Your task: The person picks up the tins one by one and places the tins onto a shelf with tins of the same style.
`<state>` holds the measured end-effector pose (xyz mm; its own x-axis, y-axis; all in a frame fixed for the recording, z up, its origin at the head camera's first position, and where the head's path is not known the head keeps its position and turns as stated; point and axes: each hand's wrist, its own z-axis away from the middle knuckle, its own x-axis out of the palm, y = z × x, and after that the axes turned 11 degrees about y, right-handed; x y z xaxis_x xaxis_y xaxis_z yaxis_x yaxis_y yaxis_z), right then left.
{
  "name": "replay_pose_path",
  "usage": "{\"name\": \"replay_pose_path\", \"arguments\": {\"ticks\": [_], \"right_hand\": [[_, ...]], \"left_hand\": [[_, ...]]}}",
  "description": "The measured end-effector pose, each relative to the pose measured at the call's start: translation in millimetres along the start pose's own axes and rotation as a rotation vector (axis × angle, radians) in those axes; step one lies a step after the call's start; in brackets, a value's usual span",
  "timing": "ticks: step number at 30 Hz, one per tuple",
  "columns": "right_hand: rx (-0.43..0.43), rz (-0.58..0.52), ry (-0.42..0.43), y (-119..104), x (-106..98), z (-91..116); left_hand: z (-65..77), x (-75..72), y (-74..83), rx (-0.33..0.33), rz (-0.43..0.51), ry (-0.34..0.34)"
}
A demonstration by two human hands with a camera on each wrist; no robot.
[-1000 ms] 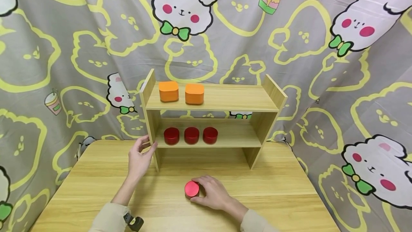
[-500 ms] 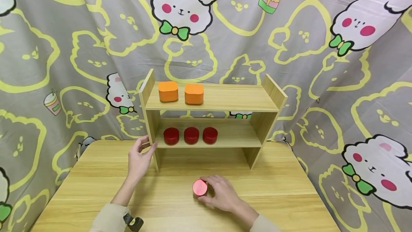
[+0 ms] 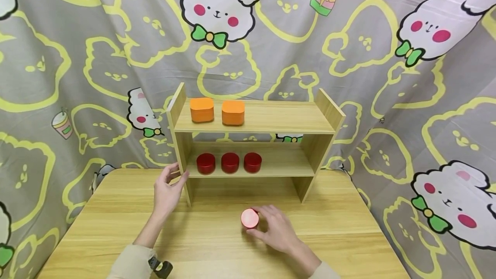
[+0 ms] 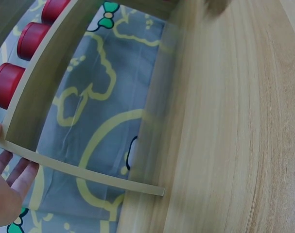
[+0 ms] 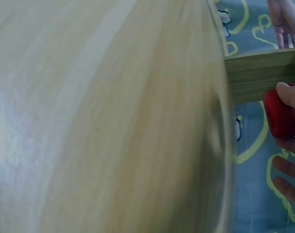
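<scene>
My right hand pinches a round red container between thumb and fingers, over the table in front of the shelf. The container's top catches the light; in the right wrist view its red side shows under the thumb. At the left, my left hand holds the side panel of a two-tier wooden shelf, thumb at the panel's front edge and fingers on its outer face. Similar red containers stand in a row on the middle board: one at left, one central, one at right.
Two orange boxes, one left and one beside it, sit on the top board's left half. The wooden table extends forward of the shelf. A patterned curtain hangs behind and at both sides. A dark device is on the left wrist.
My right hand has carried the red container to the right and slightly toward the shelf. The left hand has stayed on the side panel, and the shelf's contents look the same.
</scene>
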<state>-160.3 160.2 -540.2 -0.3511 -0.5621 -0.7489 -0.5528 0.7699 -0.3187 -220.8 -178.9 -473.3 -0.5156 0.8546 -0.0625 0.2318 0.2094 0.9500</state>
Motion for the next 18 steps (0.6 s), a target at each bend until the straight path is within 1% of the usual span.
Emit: {"name": "replay_pose_path", "arguments": {"ticks": [6, 11, 13, 18], "right_hand": [[-0.017, 0.022, 0.060, 1.2, -9.2, -1.6], [-0.014, 0.017, 0.114, 3.3, -17.4, -1.6], [-0.008, 0.017, 0.133, 4.3, -21.0, -1.5], [-0.023, 0.028, 0.193, 5.8, -29.2, -2.2]], "left_hand": [[0.3, 0.1, 1.1, 0.003, 0.000, 0.006], [0.5, -0.5, 1.4, -0.002, -0.013, 0.003], [0.3, -0.3, 1.4, -0.003, -0.010, 0.003], [-0.3, 0.7, 1.2, -0.004, 0.000, 0.009]]}}
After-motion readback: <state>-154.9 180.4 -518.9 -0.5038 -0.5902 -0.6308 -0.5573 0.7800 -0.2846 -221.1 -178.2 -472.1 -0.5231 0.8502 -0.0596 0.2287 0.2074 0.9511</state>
